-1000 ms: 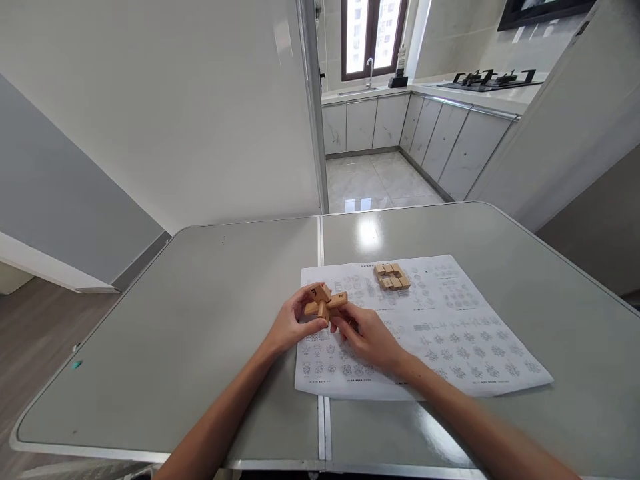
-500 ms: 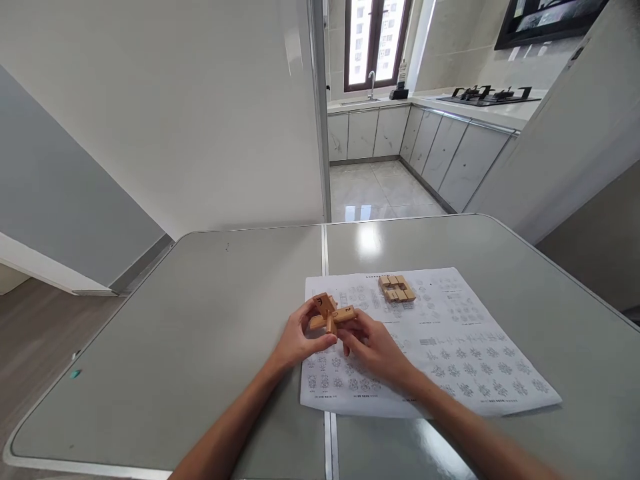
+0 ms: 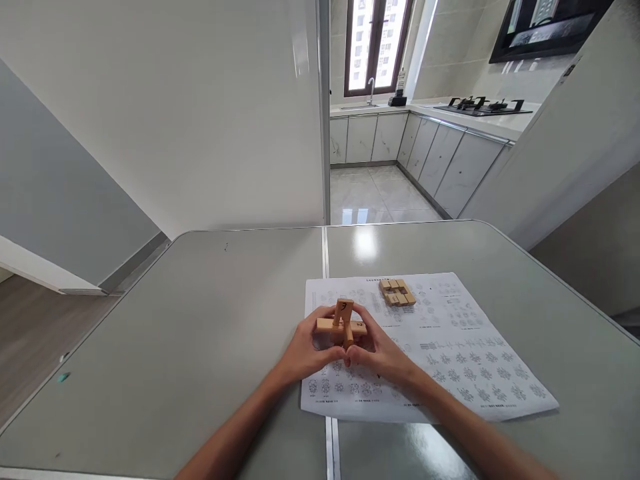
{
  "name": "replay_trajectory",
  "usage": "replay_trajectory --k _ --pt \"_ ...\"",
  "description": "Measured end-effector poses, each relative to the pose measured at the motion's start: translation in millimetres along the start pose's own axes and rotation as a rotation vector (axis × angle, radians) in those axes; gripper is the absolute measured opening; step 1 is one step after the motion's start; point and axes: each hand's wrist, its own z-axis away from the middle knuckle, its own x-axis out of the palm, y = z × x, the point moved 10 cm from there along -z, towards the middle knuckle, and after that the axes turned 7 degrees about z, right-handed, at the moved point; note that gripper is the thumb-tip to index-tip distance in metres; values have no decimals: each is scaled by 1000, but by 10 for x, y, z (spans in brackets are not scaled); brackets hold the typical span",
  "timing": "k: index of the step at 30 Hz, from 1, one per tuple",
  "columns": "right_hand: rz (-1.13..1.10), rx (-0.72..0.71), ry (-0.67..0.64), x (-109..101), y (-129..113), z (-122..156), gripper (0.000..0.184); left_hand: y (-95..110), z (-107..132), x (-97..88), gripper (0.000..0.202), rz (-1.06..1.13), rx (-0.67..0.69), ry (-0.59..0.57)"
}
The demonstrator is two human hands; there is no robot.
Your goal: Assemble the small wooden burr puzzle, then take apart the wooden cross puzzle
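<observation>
Between my two hands is a wooden burr puzzle [image 3: 343, 327], made of interlocking bars with black numbers on some faces. One bar stands up with its number towards me, another lies crosswise, and a third points at me. My left hand [image 3: 310, 343] is closed around the puzzle's left side. On the right side, my right hand [image 3: 377, 343] grips it too, both thumbs meeting at the front below it. The puzzle is held above a large printed sheet [image 3: 490, 320] of diagrams. Fingers hide parts of its sides and underside.
More notched wooden pieces [image 3: 397, 292] lie grouped on the sheet's upper part. The grey table [image 3: 200, 347] has a metal seam down its middle. A small green bit [image 3: 63, 377] lies near the left edge. Beyond the table are a wall and a kitchen.
My hands have turned the puzzle more upright and shifted it slightly right. My right hand has moved from its lower front to its right side. The camera view has shifted a little.
</observation>
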Motion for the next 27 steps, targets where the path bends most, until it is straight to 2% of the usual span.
replay_trajectory --k 3,6,9,12,15,19,24,27 --pt "28 9 9 -23 -41 -8 78 14 -2 44 59 4 44 -27" --pt "135 -1 29 -30 -77 0 71 -71 -7 39 58 16 -20 -14" --pt "239 -20 56 -45 -82 7 67 -131 -14 -11 49 30 -70 53" --pt "298 -32 106 -91 -70 6 63 -118 -33 -26 43 72 -53 91" --pt "335 -44 146 -126 -84 6 61 -117 -45 -56 43 117 -71 139" --pt "386 -83 170 -112 -160 12 62 -28 -36 -181 45 164 -36 277" --pt "536 -88 171 -17 -185 14 41 -6 4 -237 45 245 -13 373" --pt "607 -106 184 11 -206 27 35 -36 63 -253 47 253 -36 441"
